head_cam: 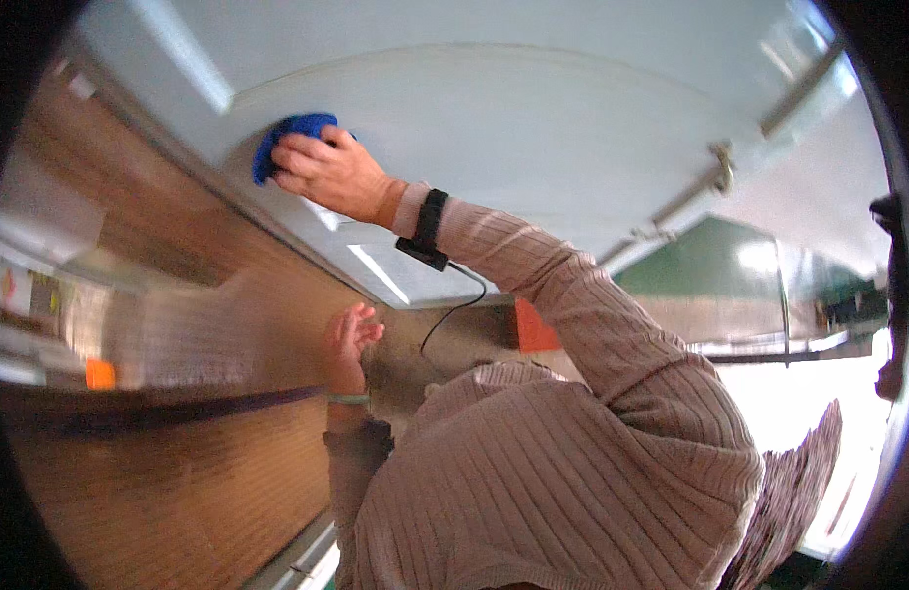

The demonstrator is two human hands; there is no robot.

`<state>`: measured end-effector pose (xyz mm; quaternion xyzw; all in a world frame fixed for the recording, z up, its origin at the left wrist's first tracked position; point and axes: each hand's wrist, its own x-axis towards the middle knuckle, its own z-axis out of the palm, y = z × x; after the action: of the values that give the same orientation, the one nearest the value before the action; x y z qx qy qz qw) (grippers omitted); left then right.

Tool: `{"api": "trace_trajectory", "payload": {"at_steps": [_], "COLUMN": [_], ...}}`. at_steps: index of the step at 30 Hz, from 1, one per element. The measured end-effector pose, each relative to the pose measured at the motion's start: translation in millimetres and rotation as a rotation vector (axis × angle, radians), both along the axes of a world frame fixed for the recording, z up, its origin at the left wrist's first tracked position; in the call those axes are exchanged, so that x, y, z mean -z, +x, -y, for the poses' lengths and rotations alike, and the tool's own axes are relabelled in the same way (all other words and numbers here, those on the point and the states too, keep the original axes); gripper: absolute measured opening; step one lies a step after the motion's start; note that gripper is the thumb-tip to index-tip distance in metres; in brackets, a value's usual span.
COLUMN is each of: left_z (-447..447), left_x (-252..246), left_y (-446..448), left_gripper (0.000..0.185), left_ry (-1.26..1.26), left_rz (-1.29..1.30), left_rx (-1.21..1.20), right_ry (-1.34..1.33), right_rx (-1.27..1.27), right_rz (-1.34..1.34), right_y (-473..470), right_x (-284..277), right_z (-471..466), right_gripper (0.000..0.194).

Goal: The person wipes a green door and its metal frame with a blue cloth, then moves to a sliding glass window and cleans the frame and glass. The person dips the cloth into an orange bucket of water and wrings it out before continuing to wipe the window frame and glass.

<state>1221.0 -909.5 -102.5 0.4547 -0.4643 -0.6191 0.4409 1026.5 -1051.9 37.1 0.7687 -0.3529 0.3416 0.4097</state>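
Observation:
My right hand (pixel 336 173) presses a blue cloth (pixel 299 125) against a large, smooth, pale grey panel (pixel 498 125) that looks like a door. Its fingers are bent over the cloth, which is partly hidden beneath them. On the right forearm a black strap holds a small dark device (pixel 422 252) with a thin cable. Lower down, near the panel's lower edge, my left hand (pixel 351 335) hangs in the air with its fingers apart and slightly curled. Nothing shows in it, though it is somewhat blurred.
Metal fittings (pixel 722 168) stick out along the panel's right edge. Beyond them is a green surface (pixel 701 258) beside a bright opening. A brown wood-like surface (pixel 189 472) runs along the left. An orange-red object (pixel 535 326) shows behind my right arm, and a small orange thing (pixel 99 375) far left.

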Motion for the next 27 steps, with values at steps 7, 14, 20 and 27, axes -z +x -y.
{"api": "trace_trajectory", "payload": {"at_steps": [7,14,20,27], "left_z": [23,31,31,23], "left_x": [-37,-56,-43,-28], "left_y": [-59,-128,-130,-60], "left_gripper": [0.032,0.034,0.030,0.035], "left_ry": [0.003,-0.037,0.050,0.123], "left_rz": [-0.050,-0.054,-0.055,-0.025], "left_rx": [0.202,0.371,0.351,0.176], "right_ry": [0.205,-0.131,-0.143,0.101], "right_rx": [0.324,0.612,0.874,0.693], "right_rz": [0.101,0.632,1.086,0.819], "right_y": [-167,-318,-326,-150], "right_x": [91,148,186,238], "right_z": [-120,-222,-233,-141], "right_gripper": [0.022,0.031,0.044,0.036]}}
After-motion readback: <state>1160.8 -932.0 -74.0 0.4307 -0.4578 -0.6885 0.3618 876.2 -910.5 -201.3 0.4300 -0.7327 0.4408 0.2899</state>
